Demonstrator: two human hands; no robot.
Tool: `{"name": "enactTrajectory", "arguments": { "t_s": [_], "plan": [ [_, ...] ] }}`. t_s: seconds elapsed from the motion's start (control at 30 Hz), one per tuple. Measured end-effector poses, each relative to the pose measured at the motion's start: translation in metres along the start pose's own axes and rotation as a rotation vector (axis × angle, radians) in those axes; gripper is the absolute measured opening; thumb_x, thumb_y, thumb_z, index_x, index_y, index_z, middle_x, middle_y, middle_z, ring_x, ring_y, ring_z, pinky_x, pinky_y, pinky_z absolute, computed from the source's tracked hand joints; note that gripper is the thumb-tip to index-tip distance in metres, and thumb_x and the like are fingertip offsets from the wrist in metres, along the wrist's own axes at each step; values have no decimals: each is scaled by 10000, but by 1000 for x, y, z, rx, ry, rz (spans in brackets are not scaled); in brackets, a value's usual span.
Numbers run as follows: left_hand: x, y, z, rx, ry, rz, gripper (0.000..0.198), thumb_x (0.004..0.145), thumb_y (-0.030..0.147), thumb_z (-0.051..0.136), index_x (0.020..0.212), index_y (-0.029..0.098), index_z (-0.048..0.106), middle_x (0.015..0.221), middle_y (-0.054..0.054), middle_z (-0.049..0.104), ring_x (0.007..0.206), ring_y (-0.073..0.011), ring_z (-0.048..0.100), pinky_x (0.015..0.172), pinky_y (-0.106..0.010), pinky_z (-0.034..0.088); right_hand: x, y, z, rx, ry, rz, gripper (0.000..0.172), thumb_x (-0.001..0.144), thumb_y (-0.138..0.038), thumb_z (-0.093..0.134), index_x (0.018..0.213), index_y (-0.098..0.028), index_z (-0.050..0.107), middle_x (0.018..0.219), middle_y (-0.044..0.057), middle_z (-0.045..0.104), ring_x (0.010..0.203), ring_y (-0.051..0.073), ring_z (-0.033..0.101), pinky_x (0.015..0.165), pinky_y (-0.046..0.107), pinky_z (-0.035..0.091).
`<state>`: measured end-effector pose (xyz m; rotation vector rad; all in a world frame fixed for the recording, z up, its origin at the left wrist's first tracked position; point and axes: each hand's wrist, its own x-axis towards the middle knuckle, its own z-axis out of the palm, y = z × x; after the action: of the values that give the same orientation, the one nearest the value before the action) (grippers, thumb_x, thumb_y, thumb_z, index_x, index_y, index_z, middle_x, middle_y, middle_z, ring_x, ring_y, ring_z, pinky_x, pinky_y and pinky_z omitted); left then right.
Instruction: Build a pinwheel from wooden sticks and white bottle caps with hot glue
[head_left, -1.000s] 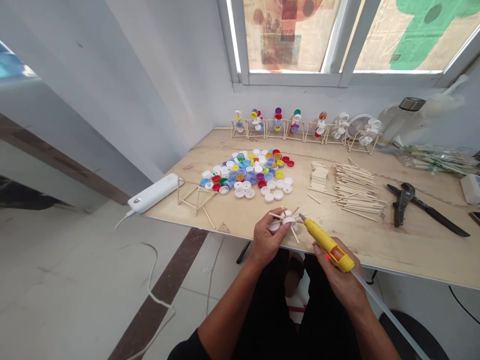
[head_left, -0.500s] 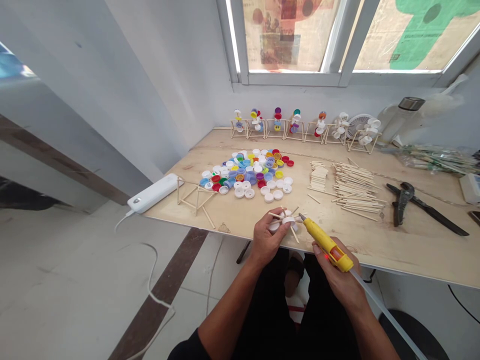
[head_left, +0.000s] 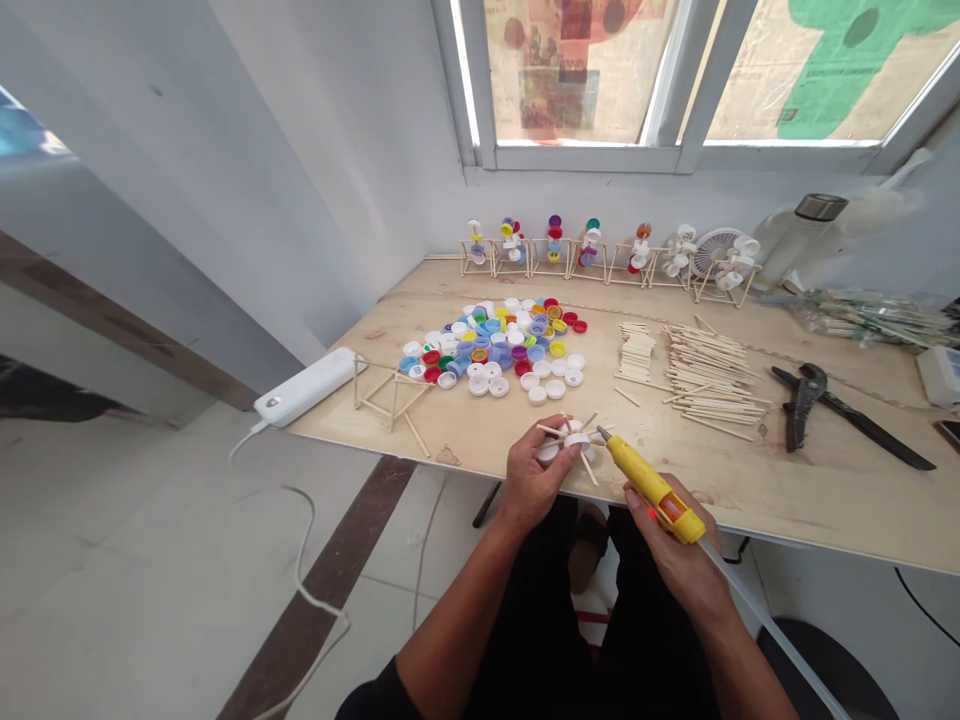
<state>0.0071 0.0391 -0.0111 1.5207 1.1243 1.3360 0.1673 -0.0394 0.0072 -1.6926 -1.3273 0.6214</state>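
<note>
My left hand (head_left: 534,480) is closed on a small wheel of wooden sticks and white bottle caps (head_left: 576,440), held above the table's front edge. Its sticks spread out like spokes. In my right hand (head_left: 679,545) is a yellow hot glue gun (head_left: 651,483), with a long pale glue stick (head_left: 769,620) coming out of its back. The gun's nozzle points at the wheel's right side, at or very near a stick; whether it touches I cannot tell. A red light glows on the gun by my fingers.
Loose coloured bottle caps (head_left: 491,345) lie mid-table. Piles of sticks (head_left: 712,380) and black-handled pliers (head_left: 806,400) are to the right. A stick frame (head_left: 390,395) stands by a white power bank-like box (head_left: 307,388) at left. Finished-looking cap wheels (head_left: 555,240) line the back.
</note>
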Motion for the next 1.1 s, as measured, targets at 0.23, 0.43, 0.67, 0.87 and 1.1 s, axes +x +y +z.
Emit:
{"name": "enactTrajectory", "arguments": {
  "t_s": [0.23, 0.43, 0.67, 0.87, 1.1],
  "plan": [
    [0, -1, 0, 6, -4, -4, 332, 785, 304, 634, 1084, 160, 629, 1110, -95, 685, 992, -214, 646, 886, -326, 495, 0, 0, 1, -2, 14, -1, 264, 799, -451, 546, 847, -206, 631, 721, 4, 640, 676, 156, 578, 553, 237, 413],
    [1, 0, -1, -7, -20, -16, 340, 795, 314, 627, 1095, 155, 622, 1102, -88, 686, 981, -200, 646, 869, -297, 496, -1, -1, 0, -12, 9, -22, 244, 806, -433, 550, 846, -205, 627, 710, 1, 633, 667, 157, 575, 559, 237, 419],
    [1, -1, 0, -41, -29, -39, 341, 791, 320, 631, 1087, 150, 619, 1086, -88, 690, 935, -193, 658, 843, -296, 509, 1, 4, -4, -31, -24, -3, 261, 807, -439, 551, 863, -200, 639, 723, 4, 654, 687, 165, 594, 585, 250, 433],
    [1, -3, -1, -37, -24, -46, 360, 781, 338, 638, 1093, 158, 630, 1096, -96, 690, 962, -212, 655, 851, -317, 513, 3, 11, -7, -50, -52, -39, 250, 807, -434, 567, 861, -201, 639, 742, 15, 669, 699, 175, 612, 599, 259, 448],
    [1, 1, 0, -49, -25, -27, 332, 791, 313, 631, 1082, 154, 623, 1105, -102, 687, 962, -206, 657, 865, -317, 504, 2, 16, -4, 11, 139, 34, 298, 786, -452, 591, 914, -192, 658, 815, 42, 687, 734, 189, 621, 647, 285, 470]
  ]
}}
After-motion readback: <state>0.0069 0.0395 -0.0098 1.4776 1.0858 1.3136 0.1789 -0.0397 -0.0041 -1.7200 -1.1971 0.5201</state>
